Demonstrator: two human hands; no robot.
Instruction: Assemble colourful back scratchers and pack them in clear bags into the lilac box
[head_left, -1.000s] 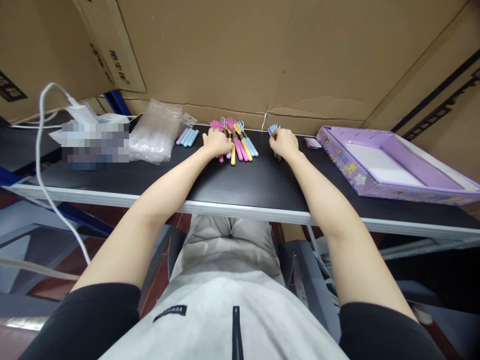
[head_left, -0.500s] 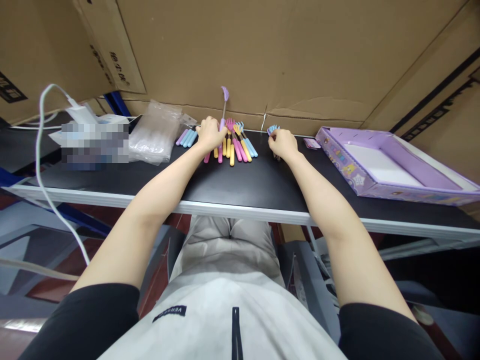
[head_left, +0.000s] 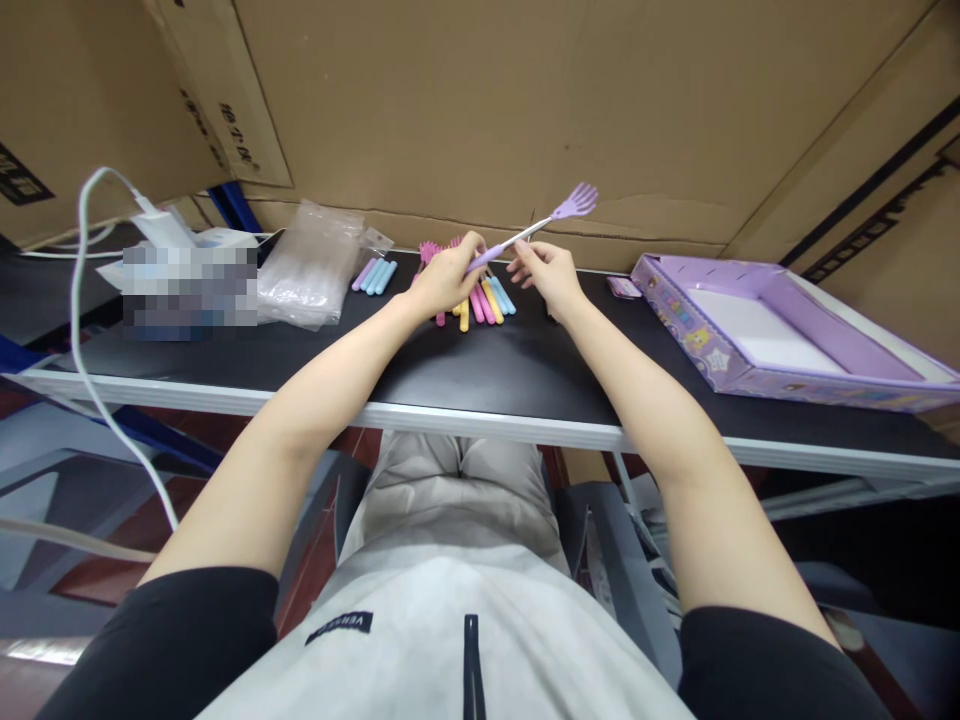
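Taking the middle of the view as the clock's centre, the left hand (head_left: pixel 448 278) is at eleven o'clock, its fingers closed around the handle of a purple back scratcher (head_left: pixel 527 231). The grip hides the handle's lower end. The scratcher is raised above the table (head_left: pixel 487 370), tilted, its spread claw pointing to two o'clock against the cardboard (head_left: pixel 420 110). The right hand (head_left: pixel 553 278) is between one and two o'clock, fingers bent beside the metal rod; I cannot tell whether they pinch it or stop just short. A dark piece shows beneath that hand, mostly covered. Under and beside the left hand lie more scratchers (head_left: pixel 487 303) with pink, yellow and blue handles, most of their heads blocked from sight. At ten o'clock is a row of blue and purple sticks (head_left: pixel 381 276), then a clear plastic bag (head_left: pixel 311 270) whose contents are hard to make out, and a pixelated patch (head_left: pixel 191 285) near a white cable (head_left: pixel 77 300). At three o'clock a purple box (head_left: pixel 750 385) runs off the edge of the view
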